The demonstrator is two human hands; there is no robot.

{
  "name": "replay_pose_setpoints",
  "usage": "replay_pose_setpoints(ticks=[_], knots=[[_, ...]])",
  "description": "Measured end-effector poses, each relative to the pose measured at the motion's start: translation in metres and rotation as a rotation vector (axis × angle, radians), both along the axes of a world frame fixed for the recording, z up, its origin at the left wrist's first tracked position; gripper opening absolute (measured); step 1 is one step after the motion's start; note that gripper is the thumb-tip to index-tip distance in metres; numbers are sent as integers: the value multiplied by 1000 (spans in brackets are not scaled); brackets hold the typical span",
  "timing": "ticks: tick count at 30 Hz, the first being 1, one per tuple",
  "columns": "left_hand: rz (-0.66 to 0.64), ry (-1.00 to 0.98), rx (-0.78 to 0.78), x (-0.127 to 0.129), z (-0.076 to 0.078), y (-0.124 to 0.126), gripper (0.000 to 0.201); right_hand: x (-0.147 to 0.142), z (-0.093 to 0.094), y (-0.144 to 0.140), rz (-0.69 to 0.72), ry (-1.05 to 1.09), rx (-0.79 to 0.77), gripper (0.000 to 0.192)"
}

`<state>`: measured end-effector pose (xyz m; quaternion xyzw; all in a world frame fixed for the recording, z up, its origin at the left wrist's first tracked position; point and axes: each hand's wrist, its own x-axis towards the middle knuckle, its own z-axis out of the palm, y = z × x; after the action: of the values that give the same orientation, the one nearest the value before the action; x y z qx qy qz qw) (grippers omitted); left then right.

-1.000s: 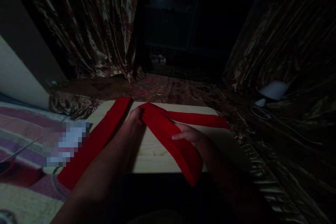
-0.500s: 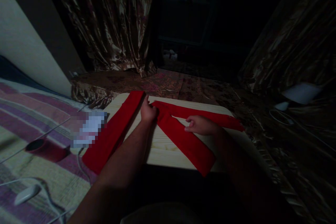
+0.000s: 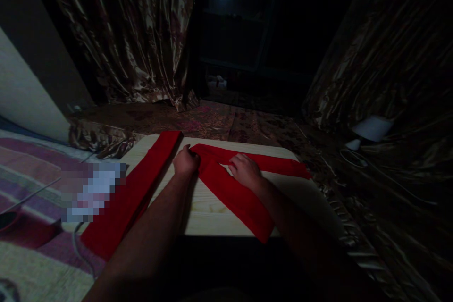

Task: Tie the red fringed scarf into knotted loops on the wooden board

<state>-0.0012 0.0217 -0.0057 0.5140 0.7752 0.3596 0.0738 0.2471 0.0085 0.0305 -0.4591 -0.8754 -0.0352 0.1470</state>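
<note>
A long red scarf (image 3: pixel 233 193) makes a V on a pale wooden table (image 3: pixel 212 219), one arm running right and the other slanting toward me. Its point sits beside my left hand (image 3: pixel 186 163), whose fingers are curled closed around the cloth there. Another red strip (image 3: pixel 141 184) lies left of that hand and hangs past the table's left edge; whether it joins the V is hidden. My right hand (image 3: pixel 246 170) rests on the V between its arms, palm down, fingers loosely bent and touching the cloth.
A striped bedspread (image 3: pixel 31 160) spreads at the left, with a dark red cylinder (image 3: pixel 31 229) and a cable (image 3: pixel 79 250). Patterned curtains (image 3: pixel 152 33) hang behind. A white lamp-like object (image 3: pixel 373 127) with a cord is at the right. The light is dim.
My right hand has moved left and up along the scarf, its fingers now flatter on the cloth. My left hand stays at the V's point. The view has shifted slightly.
</note>
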Motion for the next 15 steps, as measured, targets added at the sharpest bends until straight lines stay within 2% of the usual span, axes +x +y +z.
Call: replay_pose_setpoints(ticks=[2,6,11,13,15], knots=[[-30,-19,14,-1,-1,2,65,3,2,18,29,-50,37,24],[-31,-52,-16,-1,0,3,62,1,0,42,81,-221,2,24],[-84,-84,-101,1,5,1,82,-4,1,51,42,-331,61,30],[-113,-95,-73,1,5,0,79,1,5,52,2,-312,116,30],[-122,-120,-29,-1,5,1,67,9,10,54,-74,-268,178,30]])
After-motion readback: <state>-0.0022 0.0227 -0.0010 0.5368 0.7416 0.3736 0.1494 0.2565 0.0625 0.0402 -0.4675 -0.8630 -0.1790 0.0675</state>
